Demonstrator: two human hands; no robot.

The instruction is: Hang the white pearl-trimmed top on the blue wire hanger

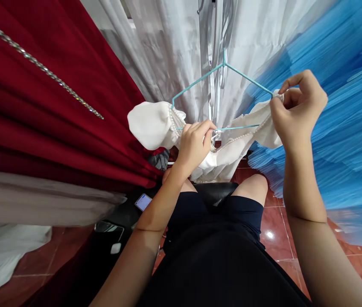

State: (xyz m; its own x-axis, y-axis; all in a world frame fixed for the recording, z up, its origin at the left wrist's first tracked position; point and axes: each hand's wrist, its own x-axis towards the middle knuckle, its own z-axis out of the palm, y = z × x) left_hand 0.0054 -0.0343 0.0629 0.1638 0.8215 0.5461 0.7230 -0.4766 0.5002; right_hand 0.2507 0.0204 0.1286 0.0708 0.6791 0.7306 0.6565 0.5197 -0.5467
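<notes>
A white garment with puffed sleeves and bead-like trim hangs on a thin teal hanger in front of me. My right hand pinches the garment's shoulder edge at the hanger's right end. Lower and to the left, my left hand is closed at the garment's neckline, beside the hanger's bottom bar. Its fingertips partly hide what they grip, which looks like the garment's edge. The left sleeve spreads out past the hanger's left corner.
Dark red fabric with a rhinestone strip fills the left. Blue tulle hangs close on the right, white drapes behind the hanger. A lit phone lies left of my legs, above a red tiled floor.
</notes>
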